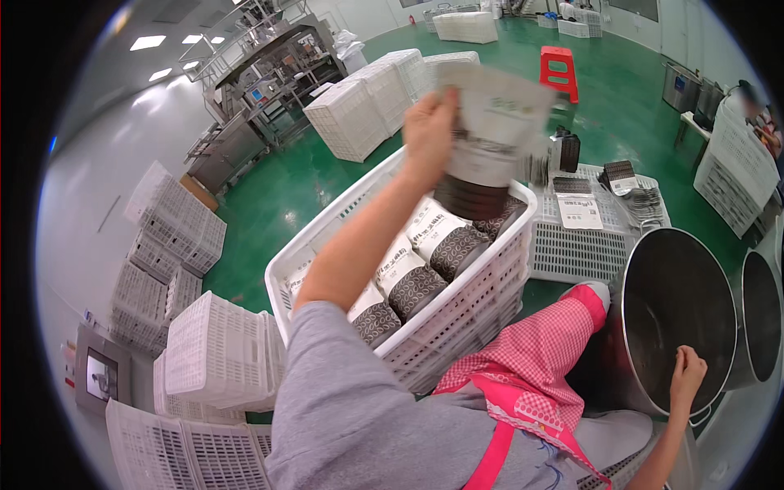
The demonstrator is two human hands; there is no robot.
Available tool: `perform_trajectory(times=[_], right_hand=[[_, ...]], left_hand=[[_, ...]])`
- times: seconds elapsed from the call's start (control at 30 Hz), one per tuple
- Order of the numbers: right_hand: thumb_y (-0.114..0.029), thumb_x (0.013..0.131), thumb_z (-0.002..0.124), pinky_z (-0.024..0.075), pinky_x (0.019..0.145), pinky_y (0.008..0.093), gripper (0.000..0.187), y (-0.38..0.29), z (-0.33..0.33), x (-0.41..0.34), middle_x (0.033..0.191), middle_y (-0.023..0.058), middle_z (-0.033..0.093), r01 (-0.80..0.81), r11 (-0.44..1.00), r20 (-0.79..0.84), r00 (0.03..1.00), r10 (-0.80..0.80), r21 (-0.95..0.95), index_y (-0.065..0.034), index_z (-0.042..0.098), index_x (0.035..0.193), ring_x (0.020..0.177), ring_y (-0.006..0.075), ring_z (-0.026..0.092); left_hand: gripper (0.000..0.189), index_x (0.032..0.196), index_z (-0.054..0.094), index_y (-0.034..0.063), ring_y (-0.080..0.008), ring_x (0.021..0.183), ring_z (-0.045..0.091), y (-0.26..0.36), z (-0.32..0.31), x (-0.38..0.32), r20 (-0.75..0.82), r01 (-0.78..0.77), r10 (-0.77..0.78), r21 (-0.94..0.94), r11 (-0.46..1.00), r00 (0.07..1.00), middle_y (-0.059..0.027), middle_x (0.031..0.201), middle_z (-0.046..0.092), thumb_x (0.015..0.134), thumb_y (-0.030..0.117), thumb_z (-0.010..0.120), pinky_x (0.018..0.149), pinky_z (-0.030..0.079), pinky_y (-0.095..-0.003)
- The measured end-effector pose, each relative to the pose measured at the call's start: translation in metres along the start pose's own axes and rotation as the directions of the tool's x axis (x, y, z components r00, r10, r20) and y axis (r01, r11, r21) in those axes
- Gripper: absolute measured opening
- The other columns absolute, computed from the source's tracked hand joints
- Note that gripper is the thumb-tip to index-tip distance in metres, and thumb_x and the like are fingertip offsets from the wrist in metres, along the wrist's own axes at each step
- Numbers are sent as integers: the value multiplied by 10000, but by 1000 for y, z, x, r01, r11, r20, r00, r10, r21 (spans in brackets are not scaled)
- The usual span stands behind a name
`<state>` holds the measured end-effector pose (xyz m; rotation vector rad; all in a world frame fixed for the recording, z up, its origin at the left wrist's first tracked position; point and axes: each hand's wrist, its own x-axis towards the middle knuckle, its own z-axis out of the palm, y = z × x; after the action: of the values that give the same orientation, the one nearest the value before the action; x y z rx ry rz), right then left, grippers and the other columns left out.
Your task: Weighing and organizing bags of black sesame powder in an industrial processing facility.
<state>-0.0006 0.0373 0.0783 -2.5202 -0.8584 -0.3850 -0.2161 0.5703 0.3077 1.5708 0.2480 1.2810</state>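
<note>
My left hand [430, 138] grips a white and dark printed pouch [490, 135] by its side edge, raised over the far right end of a white plastic crate [453, 294]. The pouch is blurred. Filled pouches [407, 272] of the same look lie in rows inside the crate, partly hidden by my left arm. My right hand [688, 370] is over the near part of the opening of a large steel pot [674, 306], with its fingers curled together; whether it holds anything small does not show.
A perforated white crate [579, 251] beyond the pot bears flat pouches [579, 205]. A second steel pot [761, 315] stands at right, a red stool [558, 73] farther off. White crates [214, 349] are stacked at left. A person [759, 116] is at the far right.
</note>
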Motion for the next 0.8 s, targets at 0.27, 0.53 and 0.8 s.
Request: perform_trajectory(times=[0.27,0.53,0.8], right_hand=[[-126,934,574,429,788,413,140,3,20,-4,842,133,671,4,1000,37,999,-5,26,-23,666,961,808,327,585],[-87,922,554,487,675,395,144,31,24,-34,804,191,645,-126,991,115,986,121,34,29,628,879,736,343,646],[-81,921,549,483,672,389,142,40,30,-46,778,181,638,-235,971,176,955,237,-35,25,630,871,721,326,644]], left_hand=[[329,900,697,41,-99,674,555,-69,-162,92,-270,224,-125,374,900,955,-11,759,639,987,337,583,604,442,-292],[325,995,691,30,-113,742,615,-77,-174,124,-17,368,-375,234,900,927,-35,876,690,968,346,621,678,489,-277],[441,920,726,30,-103,673,627,-74,-126,145,186,312,-466,528,790,865,-46,840,701,934,462,636,639,492,-254]])
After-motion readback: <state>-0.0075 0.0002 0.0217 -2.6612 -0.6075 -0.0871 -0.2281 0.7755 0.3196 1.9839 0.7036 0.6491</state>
